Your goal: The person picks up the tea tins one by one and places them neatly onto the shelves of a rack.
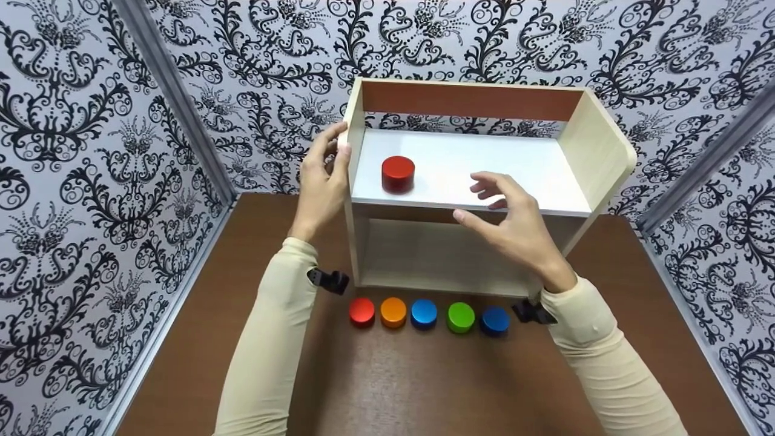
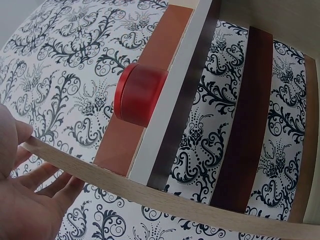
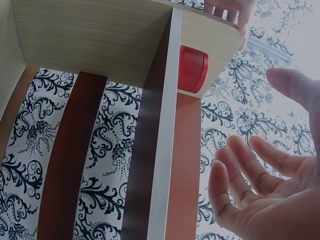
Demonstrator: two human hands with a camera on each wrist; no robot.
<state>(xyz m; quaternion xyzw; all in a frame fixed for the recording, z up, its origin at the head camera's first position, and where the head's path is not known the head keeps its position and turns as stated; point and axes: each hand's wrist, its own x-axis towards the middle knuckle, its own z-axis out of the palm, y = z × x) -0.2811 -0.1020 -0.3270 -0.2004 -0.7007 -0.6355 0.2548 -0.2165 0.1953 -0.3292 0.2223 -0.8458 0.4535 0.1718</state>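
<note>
A small wooden shelf unit [image 1: 596, 142] with a white upper board stands on the table. One red round container [image 1: 398, 174] sits on that board, towards its left side; a seam like a lid's shows in the left wrist view. My left hand [image 1: 324, 181] holds the front edge of the left side panel [image 2: 120, 181], thumb and fingers on either side of it. Just in front of the upper board, right of the red container, my right hand [image 1: 514, 224] hovers with thumb and fingers spread apart, holding nothing.
Along the table before the unit runs a row of round pieces: red [image 1: 362, 312], orange [image 1: 393, 312], light blue [image 1: 424, 313], green [image 1: 461, 317] and dark blue [image 1: 495, 321]. Beneath the upper board is a lower compartment [image 1: 442, 257]. Patterned walls [image 1: 254, 54] surround the table [image 1: 387, 387].
</note>
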